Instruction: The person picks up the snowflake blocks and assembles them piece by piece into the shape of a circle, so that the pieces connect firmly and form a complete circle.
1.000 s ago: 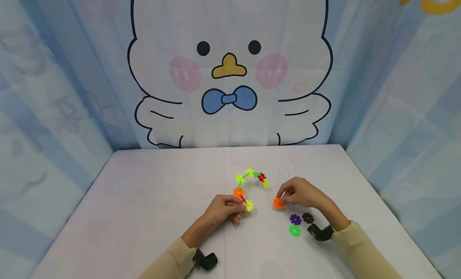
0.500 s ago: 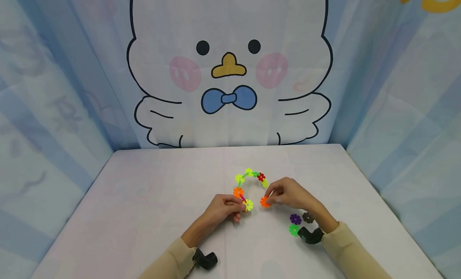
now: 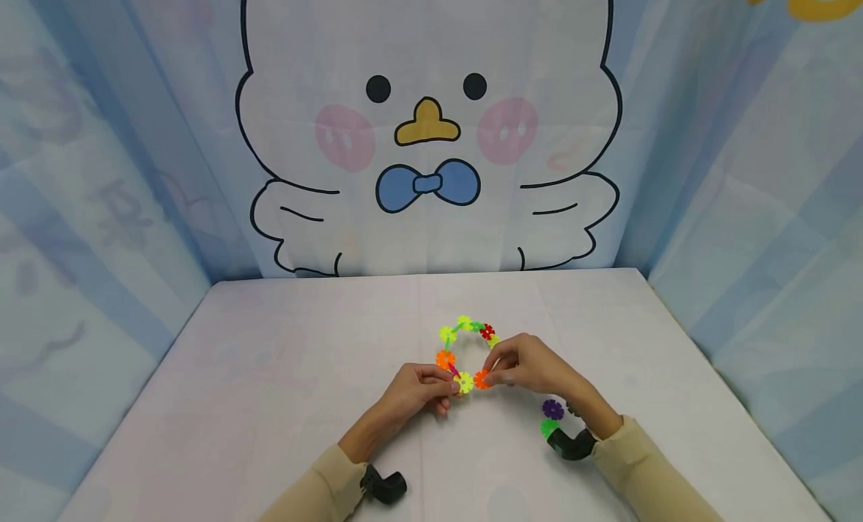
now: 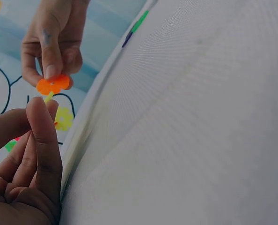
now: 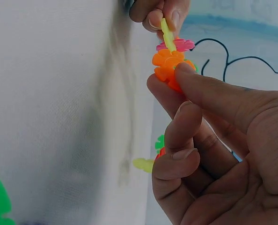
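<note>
My left hand pinches a yellow flower-shaped linking disc, the near end of a curved chain of joined discs. This chain arcs away through a pink, an orange, and several yellow and green discs to a red one and a yellow one beyond it. Between thumb and fingertips, my right hand holds a loose orange flower disc. In the right wrist view its edge meets the yellow disc, which stands edge-on to that camera. The right fingers partly cover the chain's far end.
On the white table, a purple disc and a green disc lie below my right forearm. A dark disc beside them is mostly hidden. Patterned curtains enclose the table's back and sides.
My right hand has carried the orange disc leftward, from near the loose discs up against the yellow end disc. The left hand and the chain have hardly moved.
</note>
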A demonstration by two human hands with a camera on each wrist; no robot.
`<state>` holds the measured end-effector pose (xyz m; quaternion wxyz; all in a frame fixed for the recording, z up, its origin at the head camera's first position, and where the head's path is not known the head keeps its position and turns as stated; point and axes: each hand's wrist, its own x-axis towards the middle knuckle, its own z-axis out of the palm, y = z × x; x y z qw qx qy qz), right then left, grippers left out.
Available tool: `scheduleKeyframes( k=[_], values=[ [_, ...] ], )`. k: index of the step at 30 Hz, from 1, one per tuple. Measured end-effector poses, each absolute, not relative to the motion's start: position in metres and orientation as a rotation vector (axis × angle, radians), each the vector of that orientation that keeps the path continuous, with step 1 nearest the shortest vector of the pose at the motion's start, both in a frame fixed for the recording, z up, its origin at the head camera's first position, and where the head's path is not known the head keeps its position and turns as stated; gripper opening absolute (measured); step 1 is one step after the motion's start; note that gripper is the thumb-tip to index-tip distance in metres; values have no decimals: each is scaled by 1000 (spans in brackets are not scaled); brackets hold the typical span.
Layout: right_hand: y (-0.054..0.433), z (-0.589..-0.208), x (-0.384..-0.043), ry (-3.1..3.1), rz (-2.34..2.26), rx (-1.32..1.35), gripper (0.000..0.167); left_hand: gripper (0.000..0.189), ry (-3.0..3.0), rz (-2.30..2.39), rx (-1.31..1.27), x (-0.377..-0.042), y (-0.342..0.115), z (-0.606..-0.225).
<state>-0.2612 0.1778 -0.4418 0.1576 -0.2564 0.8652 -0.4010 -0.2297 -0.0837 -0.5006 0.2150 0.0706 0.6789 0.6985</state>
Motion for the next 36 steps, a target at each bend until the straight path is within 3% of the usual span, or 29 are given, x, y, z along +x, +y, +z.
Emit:
scheduleKeyframes(
  k=[36],
  values=[
    [169, -444, -254, 2551, -1122, -737, 7, 20, 1864, 1940, 176, -230, -86, -499]
  ],
)
